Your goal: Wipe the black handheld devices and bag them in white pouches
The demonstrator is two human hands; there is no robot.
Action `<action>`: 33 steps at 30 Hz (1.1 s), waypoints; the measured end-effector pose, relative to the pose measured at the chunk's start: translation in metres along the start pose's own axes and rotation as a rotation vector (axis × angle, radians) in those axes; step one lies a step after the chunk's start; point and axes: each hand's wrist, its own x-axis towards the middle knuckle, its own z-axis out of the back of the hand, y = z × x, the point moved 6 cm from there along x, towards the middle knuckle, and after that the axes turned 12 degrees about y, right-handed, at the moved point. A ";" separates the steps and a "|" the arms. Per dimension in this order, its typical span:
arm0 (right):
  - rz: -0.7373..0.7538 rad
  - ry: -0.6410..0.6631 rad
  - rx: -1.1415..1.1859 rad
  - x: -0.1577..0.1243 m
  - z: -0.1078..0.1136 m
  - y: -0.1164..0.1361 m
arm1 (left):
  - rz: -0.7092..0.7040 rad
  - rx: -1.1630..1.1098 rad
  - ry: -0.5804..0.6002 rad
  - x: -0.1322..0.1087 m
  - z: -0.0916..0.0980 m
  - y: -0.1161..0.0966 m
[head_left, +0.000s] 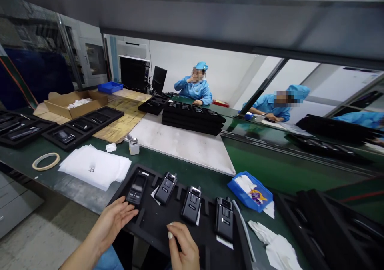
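Observation:
A black foam tray point(153, 226) lies in front of me, holding several black handheld radios. The leftmost handheld radio point(138, 188) shows its screen and keys. To its right, a second radio point(166, 189), a third radio point(191, 206) and a fourth radio point(224, 220) lie back side up, white paper slips peeking out underneath. My left hand point(115, 218) is open, palm up, its fingertips at the lower end of the leftmost radio. Above the tray's front part is my right hand point(184, 248), fingers curled and thumb near the index fingertip; whatever it holds, if anything, is hidden.
White foam sheets point(94, 166), a tape roll point(46, 161) and a dispenser bottle point(134, 146) stand left. A blue bin point(250, 192), crumpled wipes point(280, 250) and stacked trays point(330, 230) are right. A shelf point(192, 22) hangs overhead. Co-workers in blue sit beyond.

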 end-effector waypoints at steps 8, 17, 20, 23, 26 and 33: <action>0.040 -0.030 -0.001 0.005 0.004 0.010 | -0.373 0.906 0.175 0.014 -0.034 -0.014; 0.077 -0.018 -0.064 0.005 0.001 0.013 | -0.585 1.403 0.089 0.070 -0.149 0.015; 0.055 0.009 -0.056 0.004 -0.002 0.011 | -0.548 1.452 0.062 0.080 -0.151 0.017; 0.010 0.042 -0.004 0.002 0.001 0.006 | -0.462 1.413 0.060 0.081 -0.136 0.003; -0.051 0.064 0.016 0.005 0.012 -0.005 | -0.428 1.268 0.088 0.074 -0.109 -0.022; -0.109 0.350 -0.418 0.072 -0.006 0.002 | -0.593 1.104 -0.042 0.048 -0.047 -0.067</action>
